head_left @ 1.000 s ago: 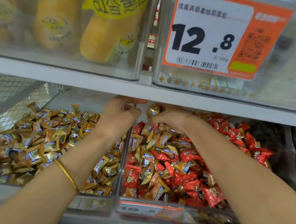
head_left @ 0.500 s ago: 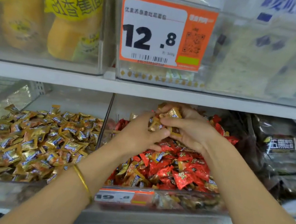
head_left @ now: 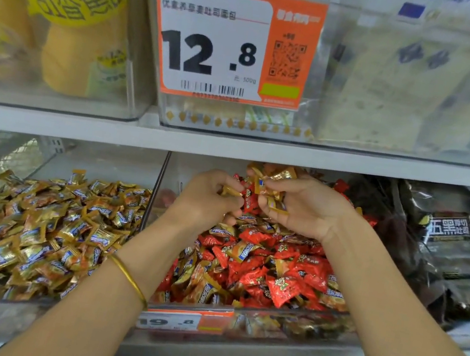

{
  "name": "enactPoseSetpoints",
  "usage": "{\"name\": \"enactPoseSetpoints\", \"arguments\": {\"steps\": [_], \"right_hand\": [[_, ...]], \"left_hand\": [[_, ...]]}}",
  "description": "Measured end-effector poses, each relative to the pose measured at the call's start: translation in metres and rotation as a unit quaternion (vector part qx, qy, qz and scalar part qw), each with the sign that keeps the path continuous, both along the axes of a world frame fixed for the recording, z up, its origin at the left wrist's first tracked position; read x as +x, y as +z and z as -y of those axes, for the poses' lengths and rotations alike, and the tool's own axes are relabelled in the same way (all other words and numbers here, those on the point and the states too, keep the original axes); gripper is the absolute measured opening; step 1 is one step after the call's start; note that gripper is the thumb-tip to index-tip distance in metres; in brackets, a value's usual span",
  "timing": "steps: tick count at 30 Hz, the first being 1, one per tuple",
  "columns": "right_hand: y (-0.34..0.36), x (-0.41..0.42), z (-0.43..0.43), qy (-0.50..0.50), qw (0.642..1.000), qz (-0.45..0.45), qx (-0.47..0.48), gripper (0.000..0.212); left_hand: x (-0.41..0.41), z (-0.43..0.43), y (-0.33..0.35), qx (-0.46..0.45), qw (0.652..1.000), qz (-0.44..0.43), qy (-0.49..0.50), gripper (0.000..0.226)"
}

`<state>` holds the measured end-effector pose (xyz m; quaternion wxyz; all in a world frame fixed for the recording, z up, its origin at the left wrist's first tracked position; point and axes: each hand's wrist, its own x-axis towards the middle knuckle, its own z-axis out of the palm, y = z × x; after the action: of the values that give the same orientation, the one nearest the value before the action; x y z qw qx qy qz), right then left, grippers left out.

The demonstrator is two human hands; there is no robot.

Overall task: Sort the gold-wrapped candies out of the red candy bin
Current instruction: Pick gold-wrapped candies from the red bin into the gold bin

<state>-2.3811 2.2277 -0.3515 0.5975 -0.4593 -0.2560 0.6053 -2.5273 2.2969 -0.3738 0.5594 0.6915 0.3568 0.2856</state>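
While our right hand [head_left: 306, 207] curls around a bunch of gold candies [head_left: 277, 173] above the red bin [head_left: 281, 323] and our left hand [head_left: 208, 201] pinches another, a red candy [head_left: 250, 201] caught between them may ride along.

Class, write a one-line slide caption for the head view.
Left hand and right hand grip gold-wrapped candies over the red candy bin.

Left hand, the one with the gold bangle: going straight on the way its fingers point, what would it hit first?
Probably the red-wrapped candy between the hands, then the right hand clutching gold-wrapped candies; the left hand is nearly touching, though depth is unclear.
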Motion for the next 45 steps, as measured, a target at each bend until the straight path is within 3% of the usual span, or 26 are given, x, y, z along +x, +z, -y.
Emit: {"name": "enactPoseSetpoints", "arguments": {"steps": [5,7,10,12,13,18,20,22,25,28,31,39,43,45], "right_hand": [[0.002,0.001,0.004,-0.008,1.000,-0.028,-0.010,0.026],[0.002,0.001,0.006,-0.018,0.999,-0.043,-0.021,0.022],[0.001,0.002,0.011,-0.023,0.995,-0.096,-0.024,0.032],[0.001,0.001,0.014,-0.029,0.991,-0.125,-0.034,0.023],[0.002,0.000,0.015,-0.037,0.991,-0.121,-0.045,0.009],[0.001,-0.006,0.015,-0.093,0.993,-0.039,-0.061,0.010],[0.002,-0.010,0.017,-0.094,0.994,0.015,-0.048,0.008],[0.004,-0.013,0.017,-0.077,0.994,0.072,-0.031,0.003],[0.005,-0.016,0.017,-0.050,0.991,0.126,-0.020,0.015],[0.005,-0.016,0.016,-0.010,0.989,0.145,-0.028,0.025],[0.004,-0.012,0.017,0.030,0.990,0.135,-0.042,0.029],[0.004,-0.009,0.020,0.058,0.994,0.082,-0.047,0.025],[0.004,-0.009,0.020,0.018,0.993,0.116,-0.029,0.009],[0.004,-0.010,0.021,-0.011,0.988,0.152,-0.016,0.013]], "left_hand": [[0.003,-0.005,-0.003,0.010,0.999,0.001,0.050,0.012],[0.004,-0.006,-0.002,0.027,0.998,0.008,0.057,0.023],[0.004,-0.007,0.001,0.030,0.998,-0.010,0.059,0.042],[0.002,-0.011,0.003,0.001,0.997,0.001,0.071,0.046],[0.000,-0.013,0.004,-0.015,0.997,0.012,0.075,0.046],[-0.015,-0.021,0.007,-0.037,0.995,0.006,0.092,0.043],[-0.017,-0.024,0.005,-0.016,0.995,-0.056,0.083,0.038],[-0.017,-0.027,0.002,0.051,0.982,-0.174,0.060,0.035],[-0.013,-0.026,-0.001,0.185,0.892,-0.411,-0.022,0.046],[-0.009,-0.022,-0.007,0.235,0.830,-0.501,-0.070,0.058],[-0.006,-0.021,-0.010,0.244,0.822,-0.507,-0.094,0.063],[-0.006,-0.016,-0.012,0.309,0.817,-0.473,-0.116,0.043],[-0.008,-0.018,-0.013,0.320,0.841,-0.427,-0.089,0.028],[-0.010,-0.018,-0.010,0.311,0.862,-0.395,-0.066,0.025]]}}
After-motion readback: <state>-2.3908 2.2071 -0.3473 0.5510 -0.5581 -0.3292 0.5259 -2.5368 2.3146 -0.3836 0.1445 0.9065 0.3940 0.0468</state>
